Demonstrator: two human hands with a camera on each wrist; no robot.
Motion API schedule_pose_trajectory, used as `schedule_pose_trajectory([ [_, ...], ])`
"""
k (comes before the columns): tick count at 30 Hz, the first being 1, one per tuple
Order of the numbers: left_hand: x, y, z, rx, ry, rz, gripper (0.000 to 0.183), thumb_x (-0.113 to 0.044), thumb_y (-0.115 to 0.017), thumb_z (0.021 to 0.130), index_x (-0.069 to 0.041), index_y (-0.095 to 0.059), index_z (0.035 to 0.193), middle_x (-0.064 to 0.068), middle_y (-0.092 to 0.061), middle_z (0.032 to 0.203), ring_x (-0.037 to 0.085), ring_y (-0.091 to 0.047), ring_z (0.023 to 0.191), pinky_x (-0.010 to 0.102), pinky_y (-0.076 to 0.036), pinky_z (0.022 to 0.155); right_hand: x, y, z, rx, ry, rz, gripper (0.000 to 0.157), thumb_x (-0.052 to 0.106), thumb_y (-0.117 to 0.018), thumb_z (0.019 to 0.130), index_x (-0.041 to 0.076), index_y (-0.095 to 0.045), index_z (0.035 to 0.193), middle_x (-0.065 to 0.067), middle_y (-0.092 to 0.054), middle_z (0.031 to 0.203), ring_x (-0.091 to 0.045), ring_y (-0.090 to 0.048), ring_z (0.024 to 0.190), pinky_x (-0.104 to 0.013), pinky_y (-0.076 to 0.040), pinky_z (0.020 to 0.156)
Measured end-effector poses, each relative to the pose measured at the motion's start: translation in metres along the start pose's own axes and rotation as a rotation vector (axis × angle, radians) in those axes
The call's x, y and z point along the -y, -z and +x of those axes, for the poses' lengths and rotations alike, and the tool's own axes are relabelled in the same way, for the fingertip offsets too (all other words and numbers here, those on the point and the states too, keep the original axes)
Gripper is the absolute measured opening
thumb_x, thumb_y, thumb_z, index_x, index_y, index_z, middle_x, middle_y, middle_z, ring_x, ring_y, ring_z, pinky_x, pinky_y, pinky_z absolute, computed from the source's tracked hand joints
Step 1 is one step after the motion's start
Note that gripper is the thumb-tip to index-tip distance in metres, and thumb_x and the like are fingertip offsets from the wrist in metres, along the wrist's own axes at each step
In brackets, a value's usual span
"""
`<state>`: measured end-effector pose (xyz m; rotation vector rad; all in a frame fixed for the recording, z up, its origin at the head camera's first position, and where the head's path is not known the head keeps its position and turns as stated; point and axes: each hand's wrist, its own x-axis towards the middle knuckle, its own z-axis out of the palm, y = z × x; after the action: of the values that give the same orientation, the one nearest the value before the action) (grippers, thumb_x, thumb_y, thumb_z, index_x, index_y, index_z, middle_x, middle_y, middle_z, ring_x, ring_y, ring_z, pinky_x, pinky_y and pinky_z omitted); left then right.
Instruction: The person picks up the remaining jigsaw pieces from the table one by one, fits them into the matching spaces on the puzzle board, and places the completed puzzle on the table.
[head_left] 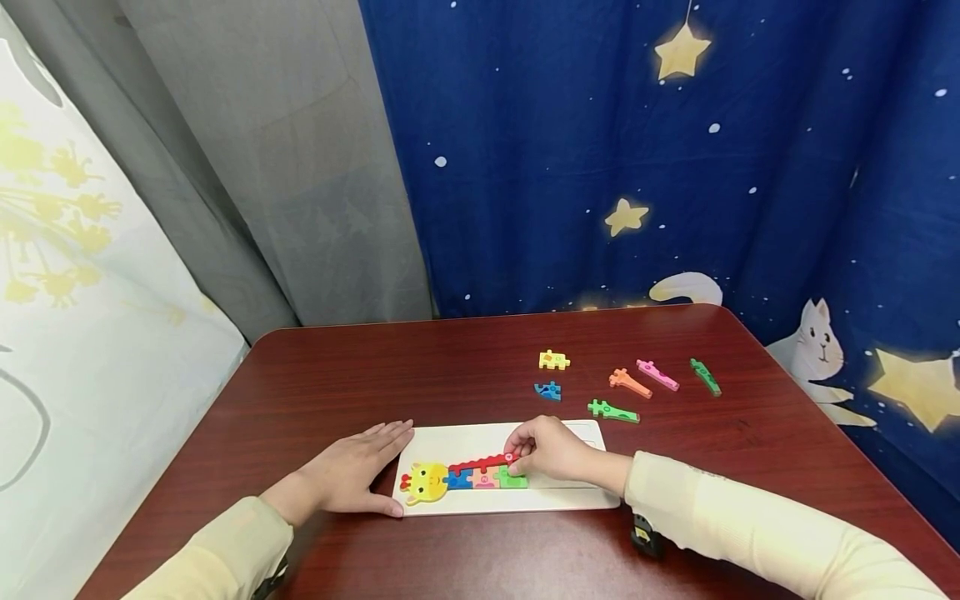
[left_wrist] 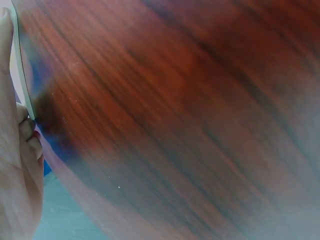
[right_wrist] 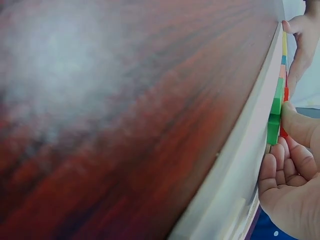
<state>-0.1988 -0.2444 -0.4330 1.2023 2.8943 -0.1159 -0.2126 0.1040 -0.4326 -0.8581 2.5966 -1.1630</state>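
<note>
A white puzzle board lies on the table, with a yellow giraffe head at its left end. Blue, pink and green pieces follow the head in a row. My right hand pinches the right end of a red wavy strip between thumb and fingers, and the strip lies slantwise along the row's upper edge. In the right wrist view the thumb is right at the strip, beside the green piece. My left hand rests with extended fingers at the board's left edge.
Beyond the board lie loose puzzle pieces: yellow, blue, light green, orange, pink and dark green. The dark red table ends at curtains behind.
</note>
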Motion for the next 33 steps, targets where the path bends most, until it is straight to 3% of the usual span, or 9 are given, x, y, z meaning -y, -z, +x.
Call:
schedule_pose_trajectory([
  [8,0.0007,0.0007,0.0007,0.04,0.018,0.001,0.111,-0.087,-0.036,0.077,-0.008,-0.027,0.154,0.006,-0.025,0.159,0.02,-0.024,0.144,0.037,-0.027,0.113,0.0021,0.0023,0.0021,0.019,-0.012,-0.022,0.015,0.009,-0.084,0.074,0.012,-0.071,0.081,0.011,-0.059,0.067,-0.007,-0.054,0.067,-0.023,-0.047,0.062],
  [33,0.0005,-0.0006,-0.0021,-0.024,-0.014,-0.005,0.108,-0.084,-0.04,0.079,-0.005,-0.032,0.151,0.009,-0.03,0.156,0.025,-0.03,0.141,0.042,-0.033,0.11,0.0024,0.0037,0.0053,0.044,-0.059,0.003,0.016,0.01,-0.087,0.071,0.012,-0.073,0.079,0.008,-0.059,0.066,-0.007,-0.053,0.065,-0.023,-0.045,0.059],
])
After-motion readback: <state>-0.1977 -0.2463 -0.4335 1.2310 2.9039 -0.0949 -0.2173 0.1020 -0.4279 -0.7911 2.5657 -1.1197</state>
